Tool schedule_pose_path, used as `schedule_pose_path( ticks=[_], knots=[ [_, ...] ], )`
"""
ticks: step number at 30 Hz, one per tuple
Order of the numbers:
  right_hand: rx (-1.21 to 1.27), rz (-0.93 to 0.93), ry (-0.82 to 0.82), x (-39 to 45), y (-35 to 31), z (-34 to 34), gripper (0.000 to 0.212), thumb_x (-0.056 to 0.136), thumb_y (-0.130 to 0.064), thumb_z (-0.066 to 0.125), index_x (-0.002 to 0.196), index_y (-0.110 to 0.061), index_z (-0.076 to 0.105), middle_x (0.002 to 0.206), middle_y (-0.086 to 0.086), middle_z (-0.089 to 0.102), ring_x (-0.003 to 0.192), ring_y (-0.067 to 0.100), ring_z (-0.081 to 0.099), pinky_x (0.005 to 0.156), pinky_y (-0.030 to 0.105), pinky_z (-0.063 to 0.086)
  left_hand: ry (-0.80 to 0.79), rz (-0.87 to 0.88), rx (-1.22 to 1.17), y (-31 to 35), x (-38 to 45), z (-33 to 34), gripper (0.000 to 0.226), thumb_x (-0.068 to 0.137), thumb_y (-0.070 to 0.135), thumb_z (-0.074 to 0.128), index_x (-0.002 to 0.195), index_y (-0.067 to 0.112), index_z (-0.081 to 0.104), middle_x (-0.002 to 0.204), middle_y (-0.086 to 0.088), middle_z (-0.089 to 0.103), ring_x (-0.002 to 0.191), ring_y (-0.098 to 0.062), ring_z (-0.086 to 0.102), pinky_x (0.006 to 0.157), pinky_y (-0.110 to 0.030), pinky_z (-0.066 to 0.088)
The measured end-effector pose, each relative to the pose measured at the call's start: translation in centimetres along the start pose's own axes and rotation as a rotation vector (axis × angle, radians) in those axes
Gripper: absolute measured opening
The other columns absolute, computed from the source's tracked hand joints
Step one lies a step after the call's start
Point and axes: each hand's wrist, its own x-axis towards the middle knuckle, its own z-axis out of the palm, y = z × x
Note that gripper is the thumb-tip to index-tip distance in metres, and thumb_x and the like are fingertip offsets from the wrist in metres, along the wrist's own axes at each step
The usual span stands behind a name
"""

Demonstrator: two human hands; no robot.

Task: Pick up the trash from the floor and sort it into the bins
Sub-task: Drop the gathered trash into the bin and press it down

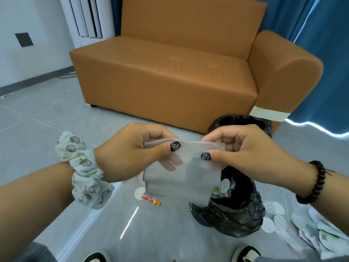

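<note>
A translucent plastic bag [179,178] hangs in front of me, held by its top edge. My left hand [130,150] pinches the left part of that edge and my right hand [245,152] pinches the right part, thumbs on the near side. Below the bag stands a bin lined with a black bag [236,210], with a round foil seal inside it. A second black-lined bin [243,121] stands behind my right hand, partly hidden. On the floor lie an orange wrapper [152,201] and a white disc [139,193].
An orange sofa [170,72] fills the space ahead. Several round foil seals [273,216] and white-green packets [324,239] litter the floor at the right. My shoes [245,255] show at the bottom edge. Blue curtains hang at the right.
</note>
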Motion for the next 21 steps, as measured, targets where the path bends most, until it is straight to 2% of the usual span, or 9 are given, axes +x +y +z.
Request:
schedule_pose_path(
  ticks=[2,3,4,7,10,12,15,19,21],
  knots=[
    [0.013,-0.011,0.007,0.0,-0.3,-0.1,0.019,0.073,-0.021,0.07,0.091,-0.014,0.072,0.074,0.006,0.074,0.061,0.022,0.07,0.056,0.03,0.057,-0.006,-0.011,-0.01,0.0,0.0,-0.1,0.027,0.079,0.031,0.058,0.095,0.011,0.066,0.079,-0.003,0.075,0.072,-0.018,0.073,0.079,-0.047,0.052],
    [0.041,-0.008,0.018,-0.1,-0.5,-0.2,0.019,0.073,-0.02,0.069,0.09,-0.013,0.073,0.073,0.005,0.074,0.059,0.02,0.07,0.054,0.028,0.056,-0.011,-0.017,-0.018,0.0,0.0,-0.2,0.027,0.079,0.029,0.059,0.096,0.01,0.066,0.079,-0.004,0.075,0.072,-0.019,0.073,0.081,-0.05,0.051],
    [0.066,-0.011,0.037,-0.1,-0.5,-0.4,0.018,0.073,-0.02,0.069,0.089,-0.014,0.074,0.075,0.004,0.074,0.06,0.02,0.07,0.053,0.03,0.056,-0.02,-0.025,-0.037,0.0,0.0,-0.4,0.027,0.079,0.027,0.06,0.098,0.009,0.065,0.08,-0.005,0.075,0.072,-0.021,0.073,0.082,-0.051,0.051],
    [0.083,-0.041,0.109,0.0,-0.4,-0.6,0.017,0.077,-0.016,0.068,0.091,-0.023,0.076,0.087,0.0,0.075,0.071,0.028,0.072,0.063,0.044,0.058,-0.056,-0.037,-0.135,-0.1,0.1,-0.8,0.03,0.076,0.017,0.06,0.105,0.009,0.064,0.086,-0.011,0.075,0.072,-0.026,0.073,0.077,-0.036,0.056],
    [0.138,-0.03,0.108,-0.1,-0.2,-0.7,0.03,0.083,-0.001,0.065,0.096,-0.026,0.075,0.098,-0.001,0.074,0.085,0.035,0.07,0.074,0.048,0.057,-0.029,-0.027,-0.257,-0.2,0.2,-0.8,0.032,0.074,0.007,0.059,0.104,0.013,0.067,0.087,-0.007,0.075,0.073,-0.016,0.072,0.064,-0.022,0.057],
    [0.15,-0.02,0.081,-0.2,0.0,-0.8,0.037,0.086,0.006,0.06,0.099,-0.025,0.075,0.102,0.0,0.073,0.087,0.037,0.069,0.074,0.042,0.059,-0.005,-0.035,-0.328,-0.3,0.3,-0.8,0.032,0.072,0.004,0.059,0.099,0.014,0.073,0.086,-0.004,0.075,0.073,-0.015,0.072,0.062,-0.019,0.055],
    [0.211,0.001,0.031,-0.3,-0.4,-0.8,0.039,0.086,0.013,0.055,0.096,-0.018,0.076,0.105,-0.003,0.071,0.08,0.028,0.071,0.062,0.027,0.058,0.033,-0.039,-0.391,-0.4,0.3,-0.8,0.022,0.069,0.004,0.061,0.086,0.008,0.074,0.094,-0.006,0.075,0.081,-0.018,0.073,0.065,-0.02,0.057],
    [0.287,0.033,-0.005,-0.5,-0.8,-0.7,0.037,0.083,0.017,0.054,0.088,-0.011,0.076,0.102,-0.004,0.071,0.082,0.019,0.071,0.059,0.021,0.055,0.048,-0.054,-0.437,-0.7,0.4,-1.0,0.019,0.064,-0.006,0.071,0.082,0.002,0.073,0.102,-0.008,0.073,0.094,-0.02,0.07,0.07,-0.02,0.055],
    [0.239,0.027,-0.005,-0.5,-0.7,-0.7,0.03,0.083,0.01,0.059,0.088,-0.013,0.077,0.102,-0.004,0.071,0.085,0.017,0.07,0.059,0.02,0.052,0.029,-0.048,-0.432,-0.9,0.5,-1.1,0.023,0.06,-0.001,0.072,0.083,0.003,0.074,0.105,-0.007,0.073,0.099,-0.019,0.069,0.072,-0.021,0.055]
  ],
)
